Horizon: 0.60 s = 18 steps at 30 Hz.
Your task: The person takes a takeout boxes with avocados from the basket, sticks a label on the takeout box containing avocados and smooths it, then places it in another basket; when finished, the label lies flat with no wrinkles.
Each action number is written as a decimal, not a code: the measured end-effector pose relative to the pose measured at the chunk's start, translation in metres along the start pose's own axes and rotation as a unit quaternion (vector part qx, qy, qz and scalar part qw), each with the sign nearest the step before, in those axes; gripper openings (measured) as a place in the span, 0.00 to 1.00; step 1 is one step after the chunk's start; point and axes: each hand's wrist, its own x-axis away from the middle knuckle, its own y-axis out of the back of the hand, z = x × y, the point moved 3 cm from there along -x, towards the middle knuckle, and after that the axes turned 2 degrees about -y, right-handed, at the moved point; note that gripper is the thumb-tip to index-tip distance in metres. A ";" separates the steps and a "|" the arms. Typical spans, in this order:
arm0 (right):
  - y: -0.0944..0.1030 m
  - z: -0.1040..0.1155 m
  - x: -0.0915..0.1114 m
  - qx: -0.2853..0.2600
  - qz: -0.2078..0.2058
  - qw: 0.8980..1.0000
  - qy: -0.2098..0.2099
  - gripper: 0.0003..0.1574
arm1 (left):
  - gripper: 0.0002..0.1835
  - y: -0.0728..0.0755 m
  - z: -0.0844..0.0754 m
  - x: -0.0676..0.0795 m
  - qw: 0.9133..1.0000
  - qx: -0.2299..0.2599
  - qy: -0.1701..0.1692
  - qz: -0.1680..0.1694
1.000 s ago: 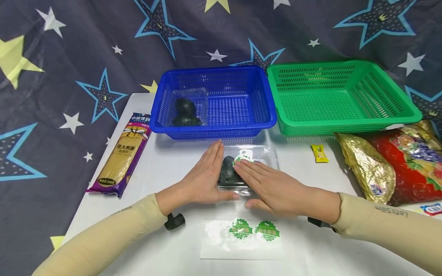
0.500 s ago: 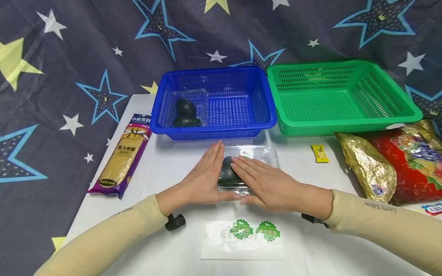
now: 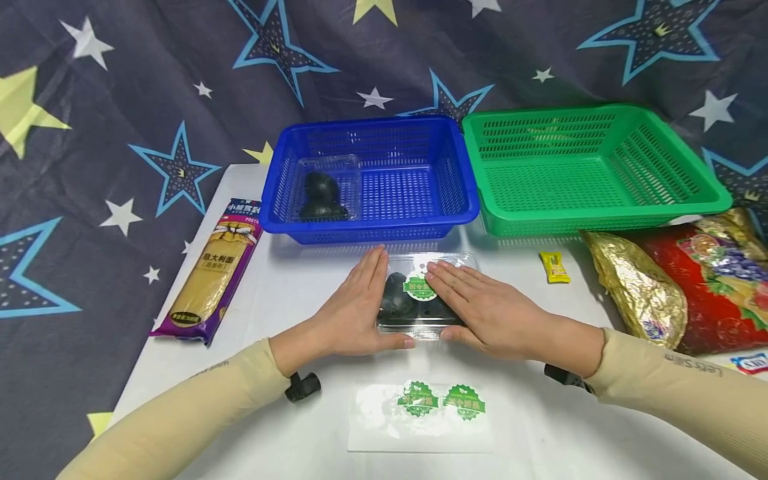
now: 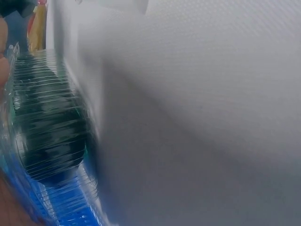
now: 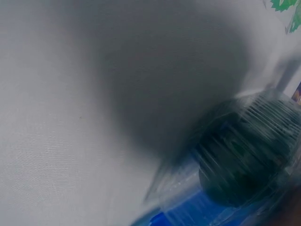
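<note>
It looks like a makeshift tabletop set; the kind of building cannot be told. A dark fabric backdrop printed with stars (image 3: 186, 47) hangs beyond the fingers (image 3: 371, 272), a white cloth-covered desk (image 3: 297, 280) lies under them, and a blue rectangular plastic basket (image 3: 372, 226) and green rectangular plastic basket (image 3: 600, 215) stand past them.

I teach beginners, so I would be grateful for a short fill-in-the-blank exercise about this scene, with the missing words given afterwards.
1. The clear box between the left hand and the right hand bears a round sticker coloured white and ____.
2. The flat sheet on the table carries ____ leafy stickers.
3. The pasta packet lies beside the ____ basket.
4. Of both hands, the ____ one is nearer the small yellow packet.

Missing words: green; two; blue; right.
</note>
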 end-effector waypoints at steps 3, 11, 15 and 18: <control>0.000 0.002 0.000 0.002 -0.007 1.000 0.005 0.49 | 0.70 0.000 0.000 0.000 1.000 0.001 0.002 -0.001; -0.001 0.021 -0.006 -0.013 -0.014 0.999 0.038 0.48 | 0.69 -0.001 0.001 0.001 1.000 -0.004 -0.001 -0.001; -0.002 0.031 -0.009 -0.037 -0.010 0.998 0.050 0.49 | 0.69 -0.002 0.001 0.001 1.000 -0.005 -0.005 0.000; -0.002 0.034 -0.011 -0.051 -0.003 0.997 0.050 0.49 | 0.69 -0.001 0.001 0.001 1.000 -0.002 -0.009 0.002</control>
